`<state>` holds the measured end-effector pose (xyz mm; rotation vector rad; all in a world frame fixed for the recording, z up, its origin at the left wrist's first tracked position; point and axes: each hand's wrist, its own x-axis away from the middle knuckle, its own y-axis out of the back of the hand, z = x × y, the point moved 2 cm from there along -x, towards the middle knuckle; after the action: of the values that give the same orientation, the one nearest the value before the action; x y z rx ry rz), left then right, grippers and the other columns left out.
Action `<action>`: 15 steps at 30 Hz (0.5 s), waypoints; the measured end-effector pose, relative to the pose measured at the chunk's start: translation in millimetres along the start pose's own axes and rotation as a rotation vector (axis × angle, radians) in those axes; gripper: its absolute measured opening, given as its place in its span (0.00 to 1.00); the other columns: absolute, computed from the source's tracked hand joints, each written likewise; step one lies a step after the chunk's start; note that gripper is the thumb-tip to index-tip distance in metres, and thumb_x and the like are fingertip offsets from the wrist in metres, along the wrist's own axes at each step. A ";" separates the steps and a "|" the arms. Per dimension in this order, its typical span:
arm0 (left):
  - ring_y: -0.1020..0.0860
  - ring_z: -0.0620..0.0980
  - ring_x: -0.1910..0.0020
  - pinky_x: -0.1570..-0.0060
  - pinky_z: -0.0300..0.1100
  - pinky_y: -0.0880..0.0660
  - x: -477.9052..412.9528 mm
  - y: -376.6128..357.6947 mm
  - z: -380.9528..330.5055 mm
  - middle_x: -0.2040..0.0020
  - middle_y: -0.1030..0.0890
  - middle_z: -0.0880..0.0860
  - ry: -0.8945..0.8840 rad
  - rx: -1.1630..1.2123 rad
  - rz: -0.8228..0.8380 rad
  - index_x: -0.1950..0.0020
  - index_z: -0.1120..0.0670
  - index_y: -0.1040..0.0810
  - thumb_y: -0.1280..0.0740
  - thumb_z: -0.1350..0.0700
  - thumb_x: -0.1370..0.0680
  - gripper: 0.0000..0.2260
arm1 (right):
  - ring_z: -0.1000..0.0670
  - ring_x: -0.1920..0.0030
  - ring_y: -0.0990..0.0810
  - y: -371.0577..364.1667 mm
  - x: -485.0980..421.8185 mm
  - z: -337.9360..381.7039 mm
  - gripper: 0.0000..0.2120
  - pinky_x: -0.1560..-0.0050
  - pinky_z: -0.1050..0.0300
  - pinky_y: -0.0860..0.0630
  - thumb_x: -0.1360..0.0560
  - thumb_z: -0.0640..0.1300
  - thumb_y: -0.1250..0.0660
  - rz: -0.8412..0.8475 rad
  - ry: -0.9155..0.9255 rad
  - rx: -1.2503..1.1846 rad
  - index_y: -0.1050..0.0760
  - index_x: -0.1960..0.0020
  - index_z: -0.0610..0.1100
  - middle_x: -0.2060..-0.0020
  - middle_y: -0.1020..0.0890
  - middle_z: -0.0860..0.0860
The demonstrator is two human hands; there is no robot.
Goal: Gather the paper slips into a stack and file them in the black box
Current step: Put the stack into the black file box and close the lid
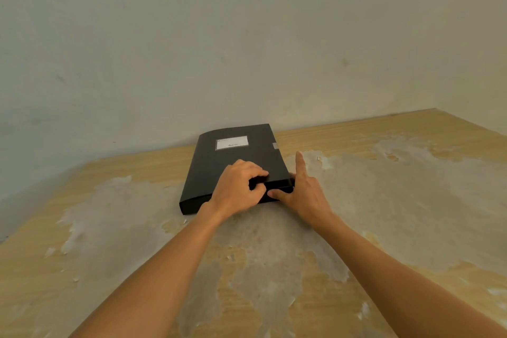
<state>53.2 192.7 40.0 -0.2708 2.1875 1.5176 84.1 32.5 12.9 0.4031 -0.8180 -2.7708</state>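
Observation:
A flat black box [233, 151] with a white label on its lid lies closed on the worn wooden table, near the wall. My left hand [237, 186] rests on the box's near right corner, fingers curled over the lid's front edge. My right hand [304, 192] presses against the same corner from the right, thumb on the front edge and index finger stretched out along the side. No paper slips show anywhere in view.
The table [384, 200] has a light wood top with large grey patches where the surface has peeled. A pale plaster wall [247, 35] rises just behind the box. The table's left edge runs diagonally at the lower left.

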 end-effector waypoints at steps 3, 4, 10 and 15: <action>0.24 0.47 0.49 0.45 0.48 0.29 -9.7 2.2 -3.7 0.50 0.17 0.47 0.061 -0.027 0.133 0.51 0.50 0.16 0.37 0.48 0.31 0.15 | 0.45 0.35 0.27 1.7 -0.9 0.3 0.51 0.41 0.55 0.30 0.33 0.53 0.25 0.018 0.063 0.044 0.56 0.23 0.51 0.32 0.29 0.45; 0.24 0.48 0.50 0.46 0.49 0.28 -14.1 2.5 -4.9 0.51 0.17 0.47 0.079 -0.004 0.146 0.54 0.51 0.16 0.37 0.49 0.30 0.12 | 0.45 0.34 0.29 2.1 -2.4 0.6 0.49 0.40 0.54 0.30 0.33 0.54 0.25 0.044 0.077 0.085 0.53 0.23 0.51 0.30 0.32 0.45; 0.33 0.50 0.28 0.30 0.48 0.37 -53.8 -11.5 2.5 0.29 0.28 0.50 0.222 0.012 0.316 0.34 0.53 0.23 0.44 0.55 0.19 0.17 | 0.47 0.36 0.27 4.1 -7.0 -1.6 0.34 0.38 0.52 0.28 0.28 0.57 0.31 0.105 0.128 0.269 0.38 0.27 0.46 0.33 0.26 0.47; 0.48 0.48 0.22 0.26 0.49 0.49 -77.2 -28.9 10.7 0.21 0.42 0.50 0.205 -0.068 0.448 0.23 0.53 0.39 0.48 0.54 0.17 0.21 | 0.47 0.34 0.27 4.6 -5.8 -2.2 0.35 0.35 0.52 0.28 0.26 0.57 0.33 0.113 0.166 0.333 0.40 0.25 0.45 0.31 0.28 0.46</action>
<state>135.4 184.3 49.6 0.0531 2.4782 1.8736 90.9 29.4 14.8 0.6144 -1.2210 -2.4591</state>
